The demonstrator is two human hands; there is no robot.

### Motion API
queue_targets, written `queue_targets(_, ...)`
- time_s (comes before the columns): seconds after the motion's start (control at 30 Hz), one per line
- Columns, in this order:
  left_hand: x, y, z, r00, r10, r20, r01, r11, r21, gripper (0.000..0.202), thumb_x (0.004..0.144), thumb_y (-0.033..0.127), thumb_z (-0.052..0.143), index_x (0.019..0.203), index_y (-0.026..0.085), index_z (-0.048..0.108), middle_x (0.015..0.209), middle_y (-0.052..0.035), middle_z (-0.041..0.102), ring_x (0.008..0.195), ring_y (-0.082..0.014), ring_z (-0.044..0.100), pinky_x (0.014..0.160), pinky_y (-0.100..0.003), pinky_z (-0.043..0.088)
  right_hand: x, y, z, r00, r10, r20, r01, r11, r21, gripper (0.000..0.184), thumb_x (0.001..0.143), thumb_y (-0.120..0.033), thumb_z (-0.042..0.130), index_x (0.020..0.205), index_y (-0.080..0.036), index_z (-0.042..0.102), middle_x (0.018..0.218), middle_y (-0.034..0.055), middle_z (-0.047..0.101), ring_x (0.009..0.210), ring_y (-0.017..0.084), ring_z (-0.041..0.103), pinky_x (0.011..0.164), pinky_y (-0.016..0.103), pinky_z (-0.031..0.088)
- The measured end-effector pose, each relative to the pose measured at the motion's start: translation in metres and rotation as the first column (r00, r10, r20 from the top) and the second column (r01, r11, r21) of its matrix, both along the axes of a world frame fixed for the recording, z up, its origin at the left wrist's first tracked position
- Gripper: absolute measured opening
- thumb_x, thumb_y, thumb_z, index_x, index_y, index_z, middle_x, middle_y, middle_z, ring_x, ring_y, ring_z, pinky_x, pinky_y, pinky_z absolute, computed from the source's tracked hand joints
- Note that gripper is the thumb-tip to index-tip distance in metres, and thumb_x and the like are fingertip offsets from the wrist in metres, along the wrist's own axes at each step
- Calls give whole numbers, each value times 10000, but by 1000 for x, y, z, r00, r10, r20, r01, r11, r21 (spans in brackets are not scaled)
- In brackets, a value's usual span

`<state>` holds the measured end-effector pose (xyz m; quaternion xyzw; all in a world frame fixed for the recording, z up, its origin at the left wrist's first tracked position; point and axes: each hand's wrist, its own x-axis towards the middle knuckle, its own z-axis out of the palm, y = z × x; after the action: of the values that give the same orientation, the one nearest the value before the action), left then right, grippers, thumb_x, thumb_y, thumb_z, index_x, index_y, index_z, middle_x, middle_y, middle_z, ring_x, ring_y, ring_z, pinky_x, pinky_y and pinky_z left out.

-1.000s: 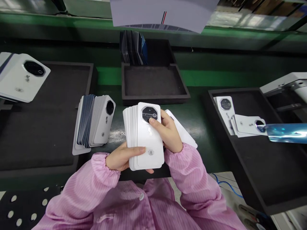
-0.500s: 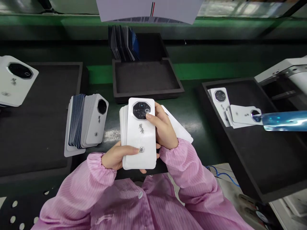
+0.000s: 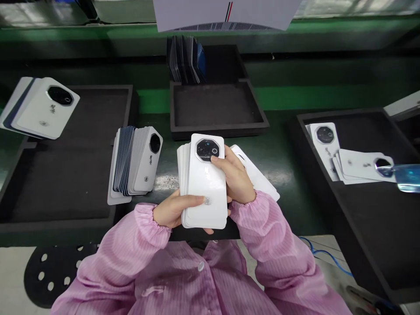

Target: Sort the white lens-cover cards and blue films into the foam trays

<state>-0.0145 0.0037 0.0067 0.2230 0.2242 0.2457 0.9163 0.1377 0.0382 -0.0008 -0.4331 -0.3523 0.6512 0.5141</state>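
Observation:
A slightly fanned stack of white phone back covers (image 3: 208,179) is held upright in front of me, each with rounded corners. On the top one, an eight-sided black camera window shows. My left hand (image 3: 175,209) grips the lower left side, thumb over the small round print. Around the upper right edge wraps my right hand (image 3: 239,178), its thumb tip at the bottom of the camera window. More white covers (image 3: 259,175) lie on the dark bench just behind my right hand, partly hidden. To the left stands a leaning row of white and dark-blue-edged covers (image 3: 136,162).
A dark tray (image 3: 59,188) on the left carries a stack of covers (image 3: 46,109). Dark panels (image 3: 187,59) stand behind the middle tray (image 3: 216,130). In the right tray (image 3: 357,232) lie several covers (image 3: 328,135), with a glossy blue object (image 3: 408,177) touching one.
The view has turned left, so everything sits further right in the picture. Both hands keep hold of the stack. Glare now hides the writing on the top cover.

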Motion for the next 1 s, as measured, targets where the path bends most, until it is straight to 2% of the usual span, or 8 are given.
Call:
queue_targets(0.13, 1, 0, 0, 1000, 3, 5, -3, 1000, -2, 496, 820, 182, 517, 1308, 135, 444, 1228, -206, 579, 1059, -389, 578, 544, -355, 588, 0, 0, -1, 999, 3, 46, -2, 1000, -18, 298, 785, -335, 548, 1069, -257, 506, 1056, 8, 623, 955, 217, 603, 815, 380, 502)
queue_targets(0.3, 1, 0, -1, 1000, 6, 16, -6, 1000, -15, 446, 813, 147, 515, 1258, 135, 496, 1216, -196, 591, 1058, -379, 581, 561, -355, 588, -1, -1, 1, 1000, -8, 30, 8, 1000, -17, 293, 784, -312, 555, 1066, -248, 508, 1067, 15, 621, 979, 216, 595, 842, 377, 496)
queue_targets(0.47, 0, 0, -2, 1000, -2, 28, 3, 1000, -15, 455, 799, 129, 531, 1253, 136, 497, 1212, -192, 593, 1047, -383, 586, 560, -371, 586, -1, -4, 4, 998, -2, 62, -2, 998, 58, 350, 813, -335, 549, 1155, -288, 492, 1172, 15, 586, 1052, 227, 573, 844, 386, 507)
queue_targets(0.57, 0, 0, 0, 999, 46, -13, -46, 999, -3, 480, 782, 143, 566, 1256, 130, 489, 1204, -197, 595, 1031, -384, 594, 576, -384, 586, 1, -5, 5, 996, -16, 91, 6, 994, 109, 466, 807, -364, 556, 1255, -324, 432, 1296, 1, 511, 1109, 238, 541, 840, 395, 517)
queue_targets(0.67, -1, 1, 2, 987, 144, -68, -142, 989, 37, 527, 771, 159, 595, 1283, 161, 465, 1160, -171, 627, 1013, -378, 604, 594, -393, 588, 3, -5, 5, 994, 49, 99, -62, 990, 129, 511, 781, -381, 592, 1266, -329, 438, 1363, -8, 452, 1094, 245, 551, 835, 409, 524)
queue_targets(0.8, -3, 1, 2, 959, 251, -133, -238, 965, 108, 630, 754, 163, 632, 1339, 189, 398, 1064, -138, 674, 895, -343, 656, 588, -390, 590, 1, -9, 3, 987, 125, 98, -140, 975, 173, 461, 765, -364, 630, 1207, -316, 506, 1248, -3, 561, 1056, 237, 577, 842, 416, 526)
queue_targets(0.9, -4, 1, 1, 951, 281, -132, -263, 955, 140, 640, 762, 158, 630, 1351, 188, 382, 1065, -135, 669, 856, -321, 667, 576, -384, 592, -2, -12, 3, 989, 106, 101, -124, 972, 197, 397, 788, -357, 613, 1175, -313, 535, 1142, -1, 624, 1030, 230, 594, 854, 428, 519)
queue_targets(1.0, -5, 1, 0, 949, 288, -129, -268, 951, 152, 628, 761, 146, 631, 1341, 192, 395, 1078, -136, 661, 864, -319, 665, 574, -388, 596, -3, -15, 4, 991, 61, 120, -87, 970, 226, 391, 799, -341, 606, 1182, -314, 535, 1137, 0, 627, 1028, 230, 598, 849, 424, 519)
